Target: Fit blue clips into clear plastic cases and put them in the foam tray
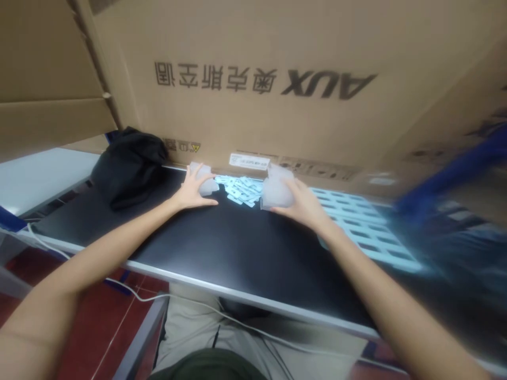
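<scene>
My left hand is at the far side of the black table, fingers spread, its thumb apart from the fingers. It is beside a translucent white stack, with fingers at its edge; whether they press on it is hard to see. My right hand is closed around another translucent white stack, thumb low and fingers behind, partly hidden. Between the two stacks lies a loose heap of small light-blue rectangular pieces.
Light-blue sheets with rows of rectangular cutouts lie to the right. A black cloth or bag sits at left. A large cardboard box stands behind the black table. A white cable runs below the front edge.
</scene>
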A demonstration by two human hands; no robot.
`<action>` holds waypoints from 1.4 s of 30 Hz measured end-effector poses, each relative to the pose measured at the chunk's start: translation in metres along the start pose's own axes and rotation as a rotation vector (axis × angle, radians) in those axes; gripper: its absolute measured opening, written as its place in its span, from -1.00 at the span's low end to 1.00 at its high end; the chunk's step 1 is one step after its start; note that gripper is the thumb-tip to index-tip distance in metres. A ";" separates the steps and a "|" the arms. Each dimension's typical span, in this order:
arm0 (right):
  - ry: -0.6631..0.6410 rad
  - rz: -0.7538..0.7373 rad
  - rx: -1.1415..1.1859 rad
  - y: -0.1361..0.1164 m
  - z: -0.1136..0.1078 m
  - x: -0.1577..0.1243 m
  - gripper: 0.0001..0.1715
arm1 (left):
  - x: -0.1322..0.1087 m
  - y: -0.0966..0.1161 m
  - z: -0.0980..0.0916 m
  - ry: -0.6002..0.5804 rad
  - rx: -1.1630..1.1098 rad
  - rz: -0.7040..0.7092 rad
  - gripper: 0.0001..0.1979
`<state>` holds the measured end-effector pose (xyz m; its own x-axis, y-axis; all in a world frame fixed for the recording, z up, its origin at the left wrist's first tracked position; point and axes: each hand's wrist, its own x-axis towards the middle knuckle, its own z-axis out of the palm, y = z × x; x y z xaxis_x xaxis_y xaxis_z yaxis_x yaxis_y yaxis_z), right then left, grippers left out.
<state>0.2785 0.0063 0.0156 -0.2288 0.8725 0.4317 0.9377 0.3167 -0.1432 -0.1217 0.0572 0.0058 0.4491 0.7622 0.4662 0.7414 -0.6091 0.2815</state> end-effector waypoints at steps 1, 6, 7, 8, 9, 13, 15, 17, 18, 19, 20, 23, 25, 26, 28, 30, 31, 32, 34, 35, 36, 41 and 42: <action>-0.017 0.016 0.001 -0.006 -0.004 0.002 0.17 | -0.001 0.007 0.002 0.005 -0.003 -0.004 0.10; -0.079 0.053 -0.049 -0.046 -0.015 0.019 0.03 | -0.011 0.055 0.011 -0.037 0.006 -0.026 0.10; -0.089 0.055 -0.060 -0.055 -0.014 0.024 0.02 | -0.012 0.065 0.012 -0.054 0.024 -0.012 0.09; -0.100 0.056 -0.066 -0.064 -0.012 0.029 0.03 | -0.013 0.074 0.013 -0.061 0.045 0.009 0.07; -0.108 0.053 -0.065 -0.073 -0.011 0.036 0.05 | -0.012 0.082 0.014 -0.064 0.066 0.036 0.05; -0.132 -0.105 0.037 -0.090 -0.012 0.063 0.12 | -0.004 0.102 0.020 -0.070 0.159 0.125 -0.04; -0.131 -0.256 0.108 -0.082 -0.020 0.070 0.14 | 0.001 0.105 0.025 -0.067 0.192 0.133 -0.10; -0.108 -0.328 0.135 -0.062 -0.029 0.070 0.19 | 0.006 0.104 0.030 -0.067 0.205 0.124 -0.15; -0.091 -0.316 0.130 -0.048 -0.032 0.068 0.23 | 0.008 0.102 0.033 -0.069 0.206 0.116 -0.19; -0.073 -0.267 0.116 -0.033 -0.033 0.066 0.28 | 0.009 0.101 0.035 -0.071 0.209 0.107 -0.23; -0.065 -0.195 0.103 -0.019 -0.032 0.062 0.34 | 0.009 0.099 0.037 -0.073 0.213 0.099 -0.29; -0.107 0.001 0.084 0.015 -0.018 0.055 0.46 | 0.010 0.095 0.041 -0.067 0.240 0.083 -0.42; -0.148 0.049 0.092 0.024 -0.006 0.055 0.49 | 0.010 0.095 0.042 -0.046 0.258 0.093 -0.48; -0.159 0.047 0.098 0.024 0.000 0.056 0.48 | 0.010 0.095 0.043 -0.034 0.265 0.104 -0.51; -0.149 0.023 0.098 0.020 0.009 0.060 0.41 | 0.011 0.096 0.043 -0.013 0.275 0.126 -0.54; -0.099 0.006 0.066 0.012 0.014 0.063 0.32 | 0.012 0.097 0.042 0.002 0.288 0.147 -0.57; -0.070 0.000 0.040 0.008 0.015 0.064 0.27 | 0.012 0.098 0.042 0.009 0.298 0.157 -0.57; -0.044 -0.007 0.013 0.004 0.016 0.065 0.23 | 0.012 0.099 0.042 0.018 0.308 0.167 -0.57; -0.014 -0.022 -0.038 -0.004 0.014 0.066 0.13 | 0.013 0.100 0.042 0.035 0.325 0.190 -0.56; -0.013 -0.027 -0.058 -0.008 0.011 0.067 0.07 | 0.013 0.101 0.042 0.043 0.331 0.202 -0.54; -0.021 -0.024 -0.073 -0.012 0.008 0.069 0.01 | 0.014 0.101 0.042 0.049 0.334 0.212 -0.51; -0.076 0.053 -0.142 -0.042 -0.011 0.089 -0.30 | 0.020 0.101 0.048 0.041 0.348 0.252 -0.45; -0.080 0.048 -0.157 -0.050 -0.013 0.094 -0.33 | 0.021 0.101 0.049 0.034 0.354 0.256 -0.46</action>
<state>0.2138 0.0681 0.0753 -0.1972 0.9140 0.3547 0.9759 0.2176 -0.0181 -0.0128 0.0225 0.0035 0.6287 0.5851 0.5123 0.7359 -0.6606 -0.1486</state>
